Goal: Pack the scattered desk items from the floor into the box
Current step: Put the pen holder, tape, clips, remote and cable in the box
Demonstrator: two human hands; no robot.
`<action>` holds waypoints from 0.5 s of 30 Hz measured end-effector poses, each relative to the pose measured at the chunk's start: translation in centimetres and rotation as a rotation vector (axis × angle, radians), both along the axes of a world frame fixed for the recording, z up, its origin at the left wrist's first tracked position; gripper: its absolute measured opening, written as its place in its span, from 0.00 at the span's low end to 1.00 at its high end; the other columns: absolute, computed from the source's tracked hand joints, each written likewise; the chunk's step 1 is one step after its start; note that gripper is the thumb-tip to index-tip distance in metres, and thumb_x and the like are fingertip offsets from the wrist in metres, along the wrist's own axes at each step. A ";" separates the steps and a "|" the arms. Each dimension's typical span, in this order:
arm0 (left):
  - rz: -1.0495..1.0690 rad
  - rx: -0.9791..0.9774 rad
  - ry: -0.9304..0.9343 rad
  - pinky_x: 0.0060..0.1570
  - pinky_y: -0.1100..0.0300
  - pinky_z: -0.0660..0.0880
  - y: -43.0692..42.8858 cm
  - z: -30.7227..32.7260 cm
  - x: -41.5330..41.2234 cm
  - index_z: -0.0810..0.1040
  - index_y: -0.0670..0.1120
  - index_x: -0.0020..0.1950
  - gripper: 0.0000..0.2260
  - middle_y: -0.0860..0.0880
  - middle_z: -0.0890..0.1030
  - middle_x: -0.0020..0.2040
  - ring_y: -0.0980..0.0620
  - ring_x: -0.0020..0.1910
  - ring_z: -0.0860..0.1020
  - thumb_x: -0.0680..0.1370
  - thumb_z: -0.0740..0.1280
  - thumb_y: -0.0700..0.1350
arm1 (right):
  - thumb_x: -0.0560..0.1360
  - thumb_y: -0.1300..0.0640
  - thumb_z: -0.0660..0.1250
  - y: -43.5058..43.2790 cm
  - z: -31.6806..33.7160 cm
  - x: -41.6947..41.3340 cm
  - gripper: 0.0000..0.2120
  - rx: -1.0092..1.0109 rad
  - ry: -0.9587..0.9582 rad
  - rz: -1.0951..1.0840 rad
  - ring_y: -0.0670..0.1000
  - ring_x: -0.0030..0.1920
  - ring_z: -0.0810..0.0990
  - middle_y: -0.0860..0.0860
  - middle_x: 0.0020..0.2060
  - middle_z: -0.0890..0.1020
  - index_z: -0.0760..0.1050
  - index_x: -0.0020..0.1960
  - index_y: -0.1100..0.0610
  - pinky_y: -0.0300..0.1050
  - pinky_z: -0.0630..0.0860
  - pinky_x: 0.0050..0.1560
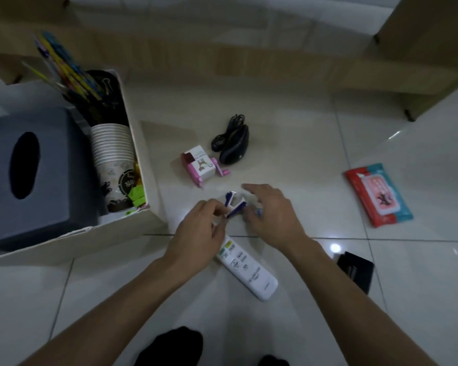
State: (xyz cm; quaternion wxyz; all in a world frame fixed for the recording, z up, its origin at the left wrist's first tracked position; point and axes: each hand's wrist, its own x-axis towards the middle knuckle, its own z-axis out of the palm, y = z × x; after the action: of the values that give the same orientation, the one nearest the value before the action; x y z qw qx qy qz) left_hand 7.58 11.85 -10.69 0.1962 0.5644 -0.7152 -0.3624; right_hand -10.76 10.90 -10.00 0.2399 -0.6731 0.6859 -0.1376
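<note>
Blue-and-white staple remover (234, 204) sits pinched in our left hand (196, 233), low over the floor (315, 159) near the box (140, 143); our right hand (271, 215) hovers close, can't tell if it's gripping anything.

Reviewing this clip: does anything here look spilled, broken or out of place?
Nothing spilled or broken. The mouse, pink sharpener, remote and wipes pack lie loose on the floor, awaiting packing; the left hand pinches a blue-and-white item.
</note>
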 end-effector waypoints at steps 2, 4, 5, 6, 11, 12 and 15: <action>0.051 0.023 -0.015 0.51 0.54 0.77 -0.6 -0.7 -0.4 0.72 0.54 0.58 0.14 0.53 0.76 0.57 0.52 0.52 0.79 0.76 0.70 0.43 | 0.77 0.57 0.67 -0.6 -0.1 1.1 0.22 0.026 0.128 0.156 0.57 0.61 0.75 0.52 0.63 0.78 0.73 0.70 0.49 0.52 0.71 0.59; 0.054 0.055 -0.042 0.57 0.52 0.76 -1.3 -0.9 -0.7 0.68 0.55 0.66 0.24 0.51 0.75 0.62 0.51 0.60 0.77 0.74 0.73 0.45 | 0.76 0.59 0.68 -1.4 0.2 2.0 0.17 0.036 0.092 0.201 0.58 0.57 0.77 0.54 0.57 0.81 0.76 0.64 0.54 0.51 0.71 0.57; 0.036 0.065 -0.056 0.60 0.51 0.75 -1.5 -0.9 -0.9 0.66 0.55 0.70 0.28 0.51 0.74 0.65 0.50 0.62 0.75 0.73 0.74 0.46 | 0.75 0.61 0.69 -1.6 0.5 2.2 0.13 0.014 0.010 0.186 0.58 0.55 0.79 0.55 0.54 0.82 0.78 0.60 0.57 0.50 0.73 0.56; 0.016 0.069 -0.056 0.62 0.51 0.74 -1.8 -0.8 -1.1 0.65 0.55 0.72 0.30 0.51 0.73 0.67 0.51 0.63 0.74 0.73 0.74 0.46 | 0.75 0.62 0.69 -1.6 0.7 2.3 0.10 -0.020 -0.100 0.156 0.56 0.52 0.80 0.55 0.51 0.83 0.80 0.56 0.59 0.48 0.74 0.55; 0.047 0.066 0.117 0.51 0.68 0.75 -2.3 -0.2 -0.8 0.77 0.54 0.60 0.16 0.54 0.80 0.55 0.57 0.53 0.79 0.76 0.68 0.37 | 0.76 0.62 0.70 0.2 0.8 1.3 0.09 -0.013 -0.650 -0.042 0.43 0.47 0.84 0.45 0.46 0.85 0.81 0.53 0.51 0.35 0.78 0.49; 0.090 0.105 0.146 0.49 0.72 0.74 -2.3 -0.2 -0.7 0.79 0.53 0.57 0.15 0.56 0.82 0.53 0.60 0.51 0.79 0.76 0.67 0.35 | 0.76 0.62 0.69 0.7 0.5 0.6 0.10 -0.038 -0.668 -0.095 0.43 0.48 0.83 0.43 0.48 0.84 0.79 0.55 0.49 0.34 0.78 0.49; 0.281 0.326 0.331 0.40 0.70 0.77 -2.0 0.4 -0.7 0.82 0.54 0.52 0.11 0.56 0.85 0.46 0.62 0.39 0.82 0.79 0.66 0.38 | 0.75 0.59 0.69 1.6 -1.1 -2.5 0.18 -0.085 -0.258 -0.055 0.44 0.59 0.76 0.45 0.60 0.78 0.76 0.64 0.48 0.42 0.72 0.58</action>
State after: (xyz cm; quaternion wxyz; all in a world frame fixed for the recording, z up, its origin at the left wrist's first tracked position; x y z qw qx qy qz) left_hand 6.83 9.85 -10.30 0.2654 0.6156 -0.5202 -0.5292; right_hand -13.24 12.50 -11.10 0.2938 -0.6403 0.6610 -0.2585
